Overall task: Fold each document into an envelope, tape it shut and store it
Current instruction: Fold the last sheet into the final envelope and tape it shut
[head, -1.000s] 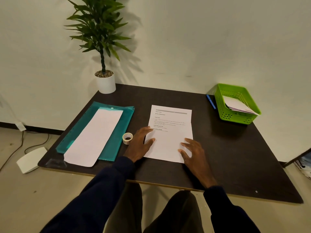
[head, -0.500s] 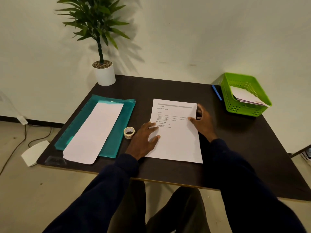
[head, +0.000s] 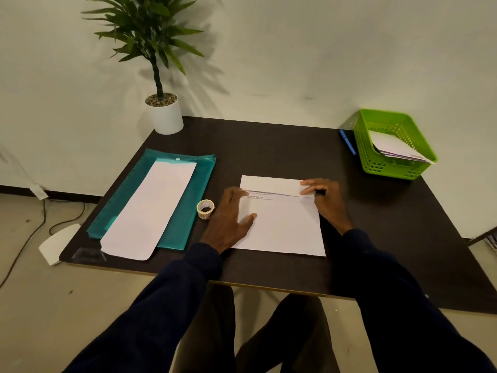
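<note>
Your document (head: 282, 227) lies at 12 o'clock, fold running 9 to 3: left hand (head: 228, 222) spread flat on its 9 o'clock edge, right hand (head: 324, 197) nearer the flap (head: 271, 184) at 3, pinch or press unclear.

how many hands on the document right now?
2. Left hand rests flat on the left edge of the document; right hand holds its folded-over top flap at the right.

The person wears a long-sleeved top of dark navy, plain cloth with no print or marking to be seen. The left sleeve (head: 161, 305) and right sleeve (head: 390, 300) each end at the wrist. The left hand (head: 228, 219) and right hand (head: 326, 200) are bare. The legs wear dark trousers (head: 282, 332) — plain too.
</note>
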